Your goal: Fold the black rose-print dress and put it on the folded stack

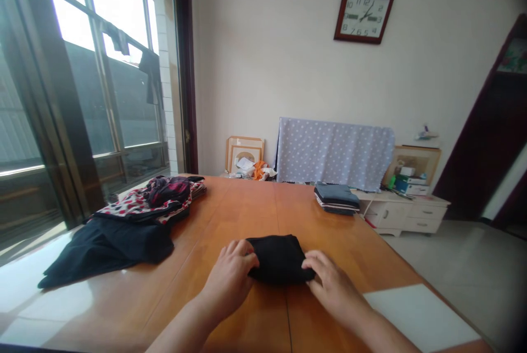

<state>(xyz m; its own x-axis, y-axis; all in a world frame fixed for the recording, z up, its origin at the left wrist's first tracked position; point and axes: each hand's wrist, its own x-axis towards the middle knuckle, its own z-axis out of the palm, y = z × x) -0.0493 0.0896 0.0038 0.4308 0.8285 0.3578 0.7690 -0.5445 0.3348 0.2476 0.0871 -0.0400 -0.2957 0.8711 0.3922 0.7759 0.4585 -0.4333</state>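
A black garment (278,259), folded into a compact rectangle, lies on the wooden table (230,216) in front of me. My left hand (236,273) is closed on its left edge, thumb and fingers pinching the cloth. At the opposite end, my right hand (327,279) grips the lower right corner between thumb and fingers. What kind of garment it is cannot be made out while folded.
On the left lies a heap of patterned clothes (152,196) with dark trousers (111,246) in front. A stack of folded clothes (336,198) sits at the far right edge. A white sheet (420,314) lies near right. Beyond stand a white cabinet (405,214) and a dotted cloth (333,150).
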